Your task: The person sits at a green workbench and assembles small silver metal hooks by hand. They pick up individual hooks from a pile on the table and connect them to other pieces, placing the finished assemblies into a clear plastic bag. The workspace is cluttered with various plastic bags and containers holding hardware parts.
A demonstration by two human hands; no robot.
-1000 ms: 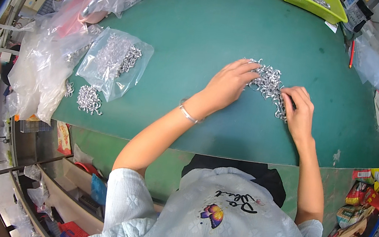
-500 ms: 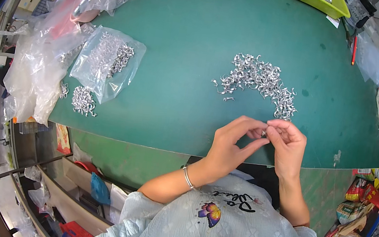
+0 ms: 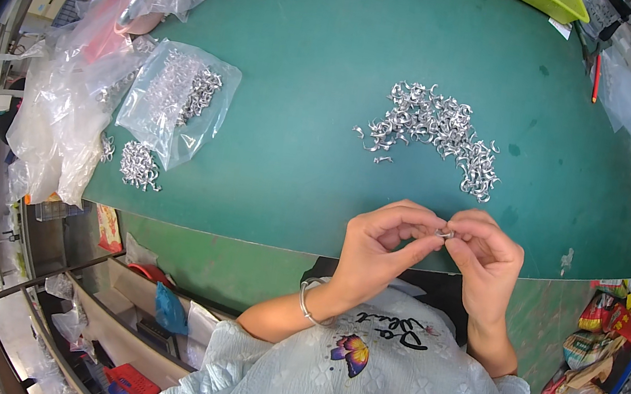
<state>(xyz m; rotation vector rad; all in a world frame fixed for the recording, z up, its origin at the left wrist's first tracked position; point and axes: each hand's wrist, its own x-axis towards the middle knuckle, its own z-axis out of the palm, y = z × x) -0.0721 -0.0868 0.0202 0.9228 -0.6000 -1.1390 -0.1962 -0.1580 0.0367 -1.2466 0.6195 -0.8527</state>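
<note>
Between their fingertips, my left hand (image 3: 386,240) and my right hand (image 3: 488,259) pinch one small curved silvery metal piece (image 3: 444,234), just above the front edge of the green table (image 3: 287,111). Each hand has thumb and forefinger on an end of it. Beyond my hands lies a loose arc-shaped heap of similar curved metal pieces (image 3: 432,123), its right end closest to my right hand. A smaller pile of metal pieces (image 3: 139,166) sits at the left, beside a clear plastic bag (image 3: 210,112) with more pieces in it.
Crumpled clear plastic bags (image 3: 58,118) cover the table's left edge. At the far right stand a yellow-green basket (image 3: 537,0) and a red pen (image 3: 597,78). Snack packets (image 3: 591,348) hang or lie right of the table. Open drawers (image 3: 129,300) are below left.
My hands have drawn slightly apart and shifted a little, so the metal piece now shows between the fingertips. The heap and piles have stayed as they were.
</note>
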